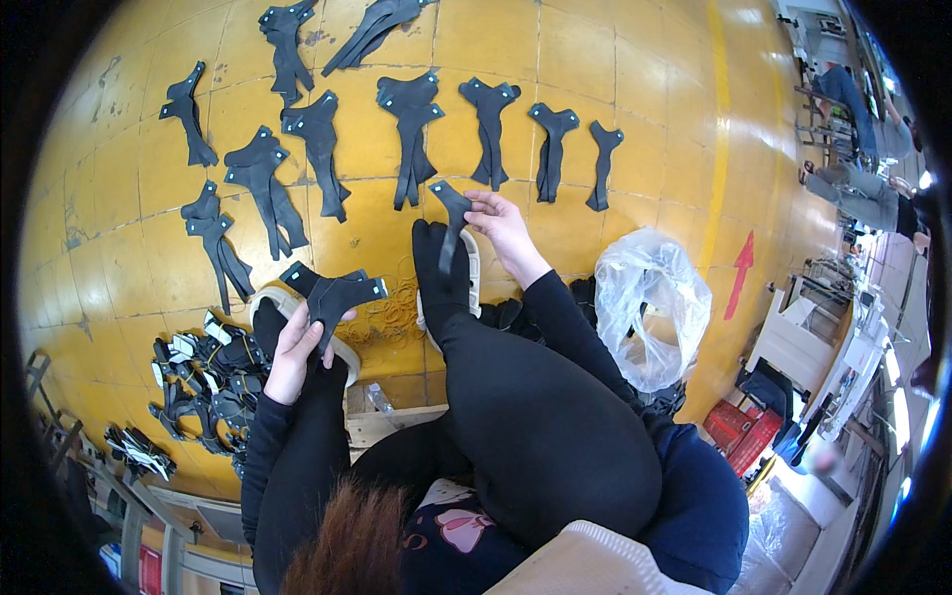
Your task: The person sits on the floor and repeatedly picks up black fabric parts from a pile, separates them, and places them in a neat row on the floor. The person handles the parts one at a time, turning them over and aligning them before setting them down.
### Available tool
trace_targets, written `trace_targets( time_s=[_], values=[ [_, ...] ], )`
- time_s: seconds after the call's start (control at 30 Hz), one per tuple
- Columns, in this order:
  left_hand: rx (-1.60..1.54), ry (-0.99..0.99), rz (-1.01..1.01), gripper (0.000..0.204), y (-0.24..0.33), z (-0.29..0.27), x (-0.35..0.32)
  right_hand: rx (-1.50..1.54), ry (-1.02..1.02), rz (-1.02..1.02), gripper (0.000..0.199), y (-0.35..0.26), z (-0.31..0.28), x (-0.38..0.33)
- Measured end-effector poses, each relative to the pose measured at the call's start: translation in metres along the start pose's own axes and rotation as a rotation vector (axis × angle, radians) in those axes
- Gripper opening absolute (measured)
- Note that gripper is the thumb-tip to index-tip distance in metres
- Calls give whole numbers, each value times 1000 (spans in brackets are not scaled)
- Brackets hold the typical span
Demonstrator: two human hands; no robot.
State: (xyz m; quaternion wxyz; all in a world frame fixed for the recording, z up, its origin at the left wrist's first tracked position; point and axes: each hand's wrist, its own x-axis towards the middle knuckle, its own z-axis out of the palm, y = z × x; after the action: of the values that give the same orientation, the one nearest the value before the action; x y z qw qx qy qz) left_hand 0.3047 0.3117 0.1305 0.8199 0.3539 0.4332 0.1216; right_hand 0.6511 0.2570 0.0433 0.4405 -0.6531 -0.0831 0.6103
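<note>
My left hand is closed on a few black Y-shaped fabric pieces with small pale labels at their tips. In my right hand a single black fabric piece is pinched near its top; its narrow tail hangs down over my right foot. Beyond both hands, several stacks of the same kind of piece lie spread on the yellow tiled floor, among them a wide stack, a forked stack and a small one. The exact layers in my left hand are hard to tell.
Bundled black pieces with white tags are heaped by my left leg. A clear plastic bag stands at my right. Tan loose strings lie between my feet. Farther right are a red crate, work tables and other people.
</note>
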Motion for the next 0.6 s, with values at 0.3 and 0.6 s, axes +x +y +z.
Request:
trace_targets(
  time_s=[0.3, 0.6],
  values=[
    [-5, -20, -6, 45, 0, -1, -1, 127, 84, 2, 30, -1, -19, 12],
    [-47, -3, -33, 36, -15, -9, 0, 204, 36, 61, 24, -11, -1, 3]
  ],
)
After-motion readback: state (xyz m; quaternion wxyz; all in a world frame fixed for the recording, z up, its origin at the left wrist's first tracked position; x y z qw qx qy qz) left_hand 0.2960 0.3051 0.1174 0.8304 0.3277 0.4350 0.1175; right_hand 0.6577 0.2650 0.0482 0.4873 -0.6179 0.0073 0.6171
